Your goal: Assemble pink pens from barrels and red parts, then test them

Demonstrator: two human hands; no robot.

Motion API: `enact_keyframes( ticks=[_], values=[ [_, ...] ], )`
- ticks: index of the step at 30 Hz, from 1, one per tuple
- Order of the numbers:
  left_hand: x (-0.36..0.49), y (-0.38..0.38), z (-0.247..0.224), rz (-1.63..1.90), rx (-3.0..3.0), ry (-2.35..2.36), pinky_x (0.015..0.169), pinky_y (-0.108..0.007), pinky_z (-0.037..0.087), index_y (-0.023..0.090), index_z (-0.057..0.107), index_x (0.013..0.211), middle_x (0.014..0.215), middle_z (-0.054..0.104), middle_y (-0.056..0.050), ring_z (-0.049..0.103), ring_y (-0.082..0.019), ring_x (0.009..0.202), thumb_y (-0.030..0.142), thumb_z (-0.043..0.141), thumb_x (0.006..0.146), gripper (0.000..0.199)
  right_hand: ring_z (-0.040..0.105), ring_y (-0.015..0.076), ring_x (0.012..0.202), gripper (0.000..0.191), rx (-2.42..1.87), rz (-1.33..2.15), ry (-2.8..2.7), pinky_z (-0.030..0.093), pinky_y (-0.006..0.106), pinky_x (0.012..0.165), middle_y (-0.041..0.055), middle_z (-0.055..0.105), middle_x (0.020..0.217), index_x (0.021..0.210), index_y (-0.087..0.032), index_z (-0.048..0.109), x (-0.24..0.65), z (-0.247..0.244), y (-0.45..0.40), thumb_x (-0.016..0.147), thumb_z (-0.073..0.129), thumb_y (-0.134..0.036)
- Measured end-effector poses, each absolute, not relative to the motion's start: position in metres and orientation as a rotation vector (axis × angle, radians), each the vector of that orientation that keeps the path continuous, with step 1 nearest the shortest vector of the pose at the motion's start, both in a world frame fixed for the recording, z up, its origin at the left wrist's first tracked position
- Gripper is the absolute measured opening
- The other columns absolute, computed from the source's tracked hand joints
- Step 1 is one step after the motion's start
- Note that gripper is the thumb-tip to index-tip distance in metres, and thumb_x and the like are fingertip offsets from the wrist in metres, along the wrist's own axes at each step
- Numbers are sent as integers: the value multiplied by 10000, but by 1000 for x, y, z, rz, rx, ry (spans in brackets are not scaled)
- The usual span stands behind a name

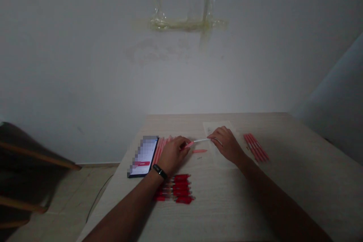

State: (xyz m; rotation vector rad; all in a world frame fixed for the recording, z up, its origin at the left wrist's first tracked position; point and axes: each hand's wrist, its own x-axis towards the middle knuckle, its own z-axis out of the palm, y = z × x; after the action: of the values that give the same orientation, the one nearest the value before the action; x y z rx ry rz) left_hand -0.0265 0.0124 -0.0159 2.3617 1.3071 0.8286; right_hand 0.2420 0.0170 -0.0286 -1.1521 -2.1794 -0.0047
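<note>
My left hand (177,151), with a dark band on its wrist, pinches a pink pen barrel (189,145). A thin white refill (201,140) reaches from that barrel to my right hand (224,141), whose thumb and fingers close on its other end. Just below the refill lies a loose pink pen part (199,151), with a tiny piece (199,157) beneath it. Several pink barrels (159,149) lie partly hidden behind my left hand. Nearer to me is a row of red pen parts (181,189), partly covered by my left forearm.
A tablet or phone (144,159) lies at the table's left side. Several pink pens (256,147) lie side by side on the right. A clear plastic sheet (218,159) is under my right hand. The wooden table (221,211) meets a grey wall; dark furniture stands at the left.
</note>
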Motion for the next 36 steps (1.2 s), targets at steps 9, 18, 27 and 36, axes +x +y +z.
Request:
enact_keyframes(
  ticks=[9, 18, 27, 36],
  values=[
    [-24, 10, -20, 770, 2431, 1254, 790, -317, 416, 223, 712, 956, 893, 677, -32, 590, -190, 832, 248, 608, 891, 125, 529, 232, 973, 182, -1053, 91, -2251, 400, 394, 881, 67, 646, 952, 1029, -226, 694, 226, -25, 6, 1005, 514, -245],
    [-25, 10, -14, 753, 2451, 1250, 938, -397, 403, 232, 731, 955, 927, 686, -50, 605, -207, 870, 272, 600, 900, 148, 562, 222, 963, 207, -948, 187, -2254, 422, 396, 906, 64, 689, 970, 1021, -214, 688, 228, -28, 8, 1019, 485, -257],
    [-21, 7, -19, 684, 2454, 1133, 800, -313, 455, 239, 730, 998, 956, 690, -58, 617, -202, 886, 232, 571, 912, 181, 579, 219, 938, 191, -929, 190, -2287, 416, 387, 903, 67, 694, 943, 1004, -204, 681, 216, -33, 3, 1014, 506, -282],
    [-21, 6, -20, 698, 2423, 1181, 768, -298, 450, 243, 717, 986, 933, 692, -45, 623, -196, 859, 249, 586, 902, 156, 609, 216, 953, 133, -1005, 175, -2246, 411, 402, 931, 57, 705, 978, 1011, -213, 669, 218, -38, 6, 986, 571, -300]
  ],
)
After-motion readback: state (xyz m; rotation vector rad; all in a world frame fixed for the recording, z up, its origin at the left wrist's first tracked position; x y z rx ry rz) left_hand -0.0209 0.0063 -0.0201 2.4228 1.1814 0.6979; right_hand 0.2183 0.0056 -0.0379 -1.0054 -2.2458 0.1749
